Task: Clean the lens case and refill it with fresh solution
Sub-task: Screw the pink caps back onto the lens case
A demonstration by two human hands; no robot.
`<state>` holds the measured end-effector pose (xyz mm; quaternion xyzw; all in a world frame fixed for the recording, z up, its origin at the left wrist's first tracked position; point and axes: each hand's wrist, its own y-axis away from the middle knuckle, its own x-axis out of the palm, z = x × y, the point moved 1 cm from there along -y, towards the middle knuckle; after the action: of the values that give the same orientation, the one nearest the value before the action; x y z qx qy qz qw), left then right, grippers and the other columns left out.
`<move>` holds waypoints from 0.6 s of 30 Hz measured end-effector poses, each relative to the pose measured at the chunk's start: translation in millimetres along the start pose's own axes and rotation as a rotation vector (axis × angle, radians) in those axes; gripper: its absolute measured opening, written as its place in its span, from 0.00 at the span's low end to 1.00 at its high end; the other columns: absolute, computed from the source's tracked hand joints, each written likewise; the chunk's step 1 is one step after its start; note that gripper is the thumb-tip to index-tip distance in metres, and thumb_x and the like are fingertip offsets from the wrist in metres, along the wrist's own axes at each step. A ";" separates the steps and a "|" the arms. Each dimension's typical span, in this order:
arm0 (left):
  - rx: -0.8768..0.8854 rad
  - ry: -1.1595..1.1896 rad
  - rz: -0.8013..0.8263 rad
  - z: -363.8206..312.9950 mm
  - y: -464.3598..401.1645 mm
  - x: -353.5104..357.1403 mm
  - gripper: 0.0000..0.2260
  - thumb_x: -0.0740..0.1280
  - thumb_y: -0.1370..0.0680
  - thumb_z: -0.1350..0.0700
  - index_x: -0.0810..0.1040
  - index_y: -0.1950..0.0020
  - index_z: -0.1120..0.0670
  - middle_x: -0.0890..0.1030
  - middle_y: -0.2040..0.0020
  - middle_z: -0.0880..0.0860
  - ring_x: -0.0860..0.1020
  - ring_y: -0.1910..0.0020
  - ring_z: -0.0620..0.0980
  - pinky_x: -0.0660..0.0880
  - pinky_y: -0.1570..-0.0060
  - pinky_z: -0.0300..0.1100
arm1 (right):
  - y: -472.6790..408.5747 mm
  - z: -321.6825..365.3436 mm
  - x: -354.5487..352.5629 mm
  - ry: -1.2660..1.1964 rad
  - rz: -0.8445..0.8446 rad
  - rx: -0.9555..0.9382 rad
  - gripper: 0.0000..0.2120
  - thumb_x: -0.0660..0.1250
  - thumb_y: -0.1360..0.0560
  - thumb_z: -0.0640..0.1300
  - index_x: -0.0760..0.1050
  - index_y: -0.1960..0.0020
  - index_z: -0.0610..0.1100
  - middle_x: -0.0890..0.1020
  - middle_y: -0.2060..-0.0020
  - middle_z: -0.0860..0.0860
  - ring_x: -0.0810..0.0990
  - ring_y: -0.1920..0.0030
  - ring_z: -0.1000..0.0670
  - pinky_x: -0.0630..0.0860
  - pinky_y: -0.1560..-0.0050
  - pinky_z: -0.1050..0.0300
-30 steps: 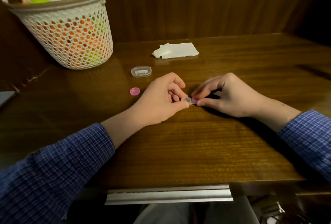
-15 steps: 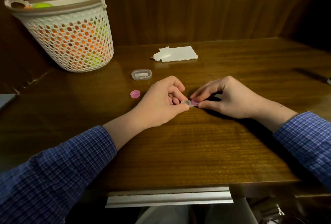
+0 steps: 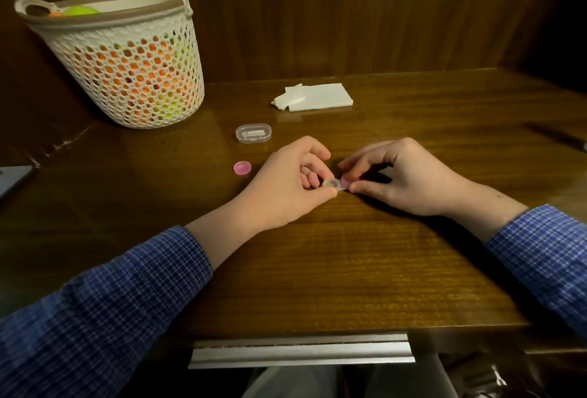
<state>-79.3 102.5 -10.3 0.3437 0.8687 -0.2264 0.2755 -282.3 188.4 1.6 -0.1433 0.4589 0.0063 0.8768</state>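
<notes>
At mid-table, the lens case (image 3: 334,185) sits low on or just above the wooden table (image 3: 349,270), held from both ends. Left hand (image 3: 286,188) pinches the clear uncapped well with thumb and curled fingers. Right hand (image 3: 403,178) pinches the pink cap (image 3: 347,180) on the other well, thumb below and index on top. Whether the open well holds liquid cannot be told.

Containers: one white perforated basket (image 3: 133,79) at back left, filled with orange and yellow-green round items visible through the holes and over the rim. One clear oval box (image 3: 253,133) lies just behind the left hand, with a small pale piece inside, too small to identify. It is closed as far as can be seen.

Loose pink cap (image 3: 242,168) lies alone on the table left of the left hand, near but apart from it. White folded tissues (image 3: 317,97), a small stack, lie at the back centre near the wood wall panel.

Edges: the near table edge runs above a metal strip (image 3: 301,351). Bare tabletop spreads between hands and near edge, and to the right of the right hand. A dark item at the far right edge is cut off and unclear.

Counts: two hands, two pink caps, one case, one basket, one clear box, one tissue stack. Both sleeves (image 3: 104,318) are blue checked.
</notes>
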 end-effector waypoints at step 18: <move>-0.022 0.055 0.085 17.3 -5.2 -15.7 0.19 0.71 0.23 0.67 0.77 0.37 0.50 0.84 0.52 0.46 0.83 0.54 0.49 0.83 0.56 0.40 | -1.8 1.7 3.2 -0.091 -0.080 0.181 0.11 0.73 0.24 0.37 0.78 0.48 0.51 0.84 0.55 0.56 0.82 0.52 0.60 0.81 0.47 0.64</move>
<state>-67.8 81.5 -12.2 0.3835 0.8630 -0.1951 0.2648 -278.9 186.8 0.4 -0.0815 0.4113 -0.0635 0.9056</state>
